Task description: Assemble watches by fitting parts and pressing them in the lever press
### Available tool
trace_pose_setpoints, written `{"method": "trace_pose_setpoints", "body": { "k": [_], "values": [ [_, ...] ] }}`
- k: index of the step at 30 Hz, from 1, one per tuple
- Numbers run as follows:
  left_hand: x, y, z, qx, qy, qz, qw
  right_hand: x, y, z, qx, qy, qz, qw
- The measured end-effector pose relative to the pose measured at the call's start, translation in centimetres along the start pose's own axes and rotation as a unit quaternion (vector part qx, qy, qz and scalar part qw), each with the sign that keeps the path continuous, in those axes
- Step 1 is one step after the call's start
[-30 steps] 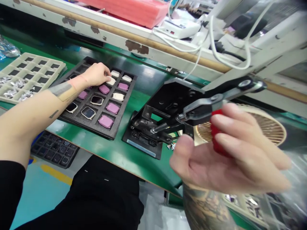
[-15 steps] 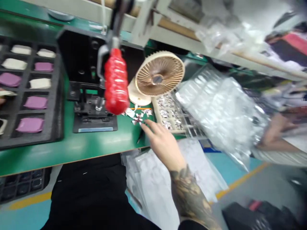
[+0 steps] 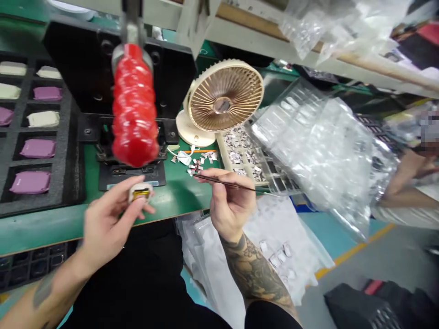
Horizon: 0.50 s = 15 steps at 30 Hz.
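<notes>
My left hand [image 3: 109, 224] is shut on a small cream-coloured watch case [image 3: 140, 193], with a yellow strip showing inside it. My right hand [image 3: 230, 203] pinches slim black tweezers [image 3: 222, 180], their tips reaching left over the green bench mat [image 3: 178, 201]. Tiny foil pieces [image 3: 200, 161] lie scattered on the mat just beyond those tips. Neither hand touches the hand press [image 3: 130, 171], whose red ribbed handle grip [image 3: 134, 107] stands upright above its base.
A black foam tray [image 3: 70, 137] holds pink and cream watch parts at the left. Behind the foil pieces stand a beige desk fan [image 3: 222, 96] and a parts tray [image 3: 240, 160]. A clear plastic bag [image 3: 318, 151] hangs at right, beyond it a co-worker's arm [image 3: 408, 183].
My view has swung right. My right hand has left the red handle, which now stands upright, and holds tweezers. My left hand has come off the foam tray, holding a watch case.
</notes>
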<state>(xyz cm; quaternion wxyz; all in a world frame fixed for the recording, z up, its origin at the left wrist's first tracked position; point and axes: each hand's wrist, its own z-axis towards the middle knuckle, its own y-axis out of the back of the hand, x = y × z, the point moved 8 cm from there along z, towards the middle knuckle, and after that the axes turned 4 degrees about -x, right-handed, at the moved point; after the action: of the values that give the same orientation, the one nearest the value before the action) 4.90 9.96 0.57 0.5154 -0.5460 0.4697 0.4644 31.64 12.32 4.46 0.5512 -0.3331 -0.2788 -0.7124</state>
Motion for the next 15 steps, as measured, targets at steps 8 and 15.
{"method": "trace_pose_setpoints", "body": {
  "k": [8,15],
  "values": [
    [3.5,-3.2,2.1,0.005,0.049,-0.068,0.996,0.7,-5.7,-1.2,0.082,-0.021,0.046,0.995],
    [3.6,-3.0,1.6,0.009,0.052,-0.077,0.996,0.6,-5.7,-1.1,0.085,0.026,0.022,0.996]
  ]
}}
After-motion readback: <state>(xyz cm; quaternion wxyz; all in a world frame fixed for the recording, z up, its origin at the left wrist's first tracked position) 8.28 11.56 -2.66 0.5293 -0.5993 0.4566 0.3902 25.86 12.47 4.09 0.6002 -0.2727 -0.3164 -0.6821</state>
